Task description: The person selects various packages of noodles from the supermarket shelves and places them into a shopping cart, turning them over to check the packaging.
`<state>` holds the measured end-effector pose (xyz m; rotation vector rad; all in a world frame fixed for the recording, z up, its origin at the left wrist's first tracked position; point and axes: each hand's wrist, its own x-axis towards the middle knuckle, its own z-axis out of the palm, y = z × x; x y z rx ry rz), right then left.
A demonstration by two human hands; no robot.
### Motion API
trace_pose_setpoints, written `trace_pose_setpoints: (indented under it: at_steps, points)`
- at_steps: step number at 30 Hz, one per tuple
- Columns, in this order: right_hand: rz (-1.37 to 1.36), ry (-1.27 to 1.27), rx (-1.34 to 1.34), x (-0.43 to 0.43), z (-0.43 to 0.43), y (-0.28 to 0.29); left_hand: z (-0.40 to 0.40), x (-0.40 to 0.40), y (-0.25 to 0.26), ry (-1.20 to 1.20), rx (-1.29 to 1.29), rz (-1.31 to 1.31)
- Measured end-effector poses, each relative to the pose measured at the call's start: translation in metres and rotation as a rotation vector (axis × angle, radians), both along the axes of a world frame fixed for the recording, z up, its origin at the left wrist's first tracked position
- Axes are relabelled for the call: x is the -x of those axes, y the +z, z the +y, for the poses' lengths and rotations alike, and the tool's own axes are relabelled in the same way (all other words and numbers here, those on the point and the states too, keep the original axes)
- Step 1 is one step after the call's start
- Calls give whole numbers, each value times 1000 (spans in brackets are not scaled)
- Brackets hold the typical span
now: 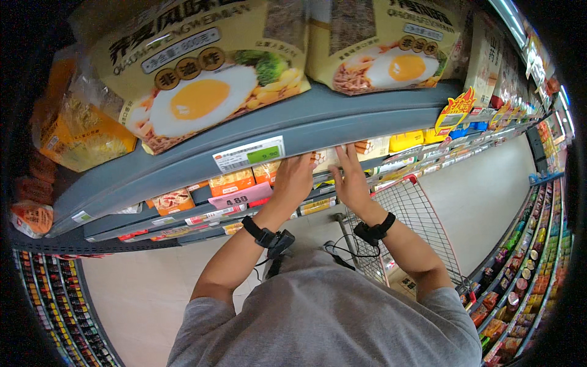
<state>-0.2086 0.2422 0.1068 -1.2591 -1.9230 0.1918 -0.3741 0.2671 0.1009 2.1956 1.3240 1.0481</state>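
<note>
Both my hands reach in under the front edge of a grey store shelf [362, 121]. My left hand [296, 179] lies along the left side of a pale food package with a picture of tubular pieces [326, 156]; its fingertips are partly hidden. On the right, my right hand [351, 176] has its fingers stretched and spread over the front of the pale packages. Whether either hand grips a package cannot be told. Orange noodle packages [231, 181] sit just left of my left hand, and a yellow package [406, 141] lies right of my right hand.
Large bags of noodles with a fried egg picture [197, 101] stand on the shelf above. A pink price card [240, 196] hangs below left. A wire shopping cart [412, 215] stands close on my right. More stocked shelves [518, 275] curve along the far right, and others [64, 303] lie far left.
</note>
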Motion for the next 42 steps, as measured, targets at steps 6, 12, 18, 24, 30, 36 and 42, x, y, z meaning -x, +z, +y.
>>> trace_pose_setpoints:
  at_steps: [6,12,18,24,30,36,42]
  points:
    - [-26,-94,17,7,19,-1,5,-4,-4,35,-107,-5]
    - [-77,-133,-9,8,-1,-6,-24,16,17,-106,12,-71]
    - [-123,-124,158,9,-51,-9,-64,64,26,-435,312,-312]
    - [108,-532,581,-94,-166,-161,-103,140,113,-1113,340,-681]
    - [-361,-661,955,-204,-332,-240,-167,131,185,-1672,245,-1221]
    - [93,-658,1283,-207,-379,-274,-207,94,211,-1716,188,-1128]
    - [-383,-538,738,-259,-426,-319,-265,55,232,-1785,98,-1009]
